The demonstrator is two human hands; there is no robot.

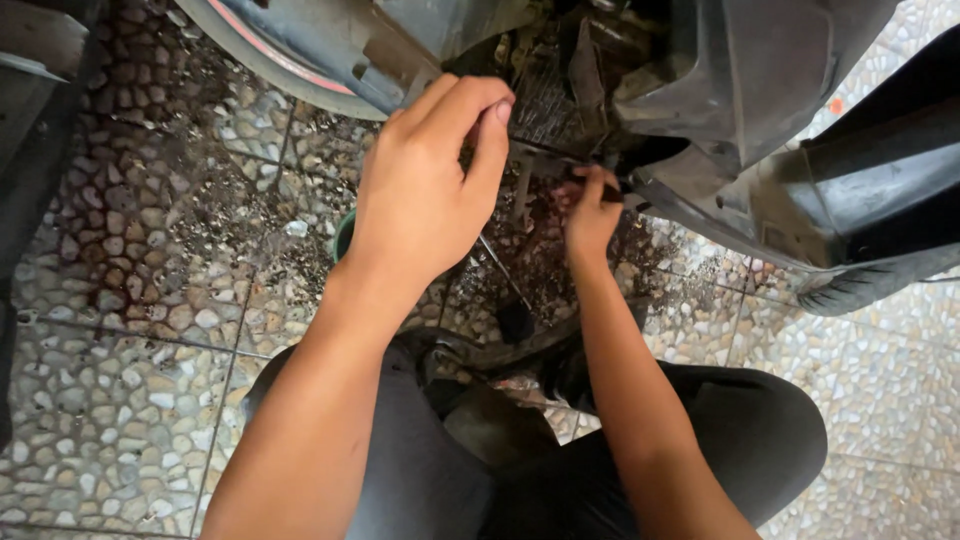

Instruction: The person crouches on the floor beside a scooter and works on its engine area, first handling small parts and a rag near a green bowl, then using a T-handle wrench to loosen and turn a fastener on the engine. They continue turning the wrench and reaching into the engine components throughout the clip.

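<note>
- While the person crouches on the pebble-patterned tile floor [130, 400], knees drawn up, both bare hands reach forward into the grimy underside of a scooter.
- Farthest left of the grip, a tyre with a red rim stripe [262, 55] curves across the top of the view, well apart from the fingers.
- Left hand [425, 185]: fingers bent and close together, tips pressed on a dirty grey metal bracket [385, 65] and the ribbed engine casing [545, 105] just beyond them. Whether it grips anything I cannot tell; the back of the hand hides the palm.
- Under that wrist, a green container [343, 236] shows as a sliver, mostly hidden.
- Between the two hands, a thin rod-like tool [500, 275] slants down towards a black knob near the knees; neither hand touches it.
- Right hand [590, 215]: fingers pinched shut on a small dark part [612, 188] at the lower edge of the engine, right at the fingertips. What the part is stays too small and shadowed to say.
- Handling, as a judgement: the part looks rigid, light and probably oily, so slippery; a fingertip pinch at its exposed end seems the only hold available.
- Right of the grip, the black plastic body panel [800, 150] overhangs, near but not touching the hand.
</note>
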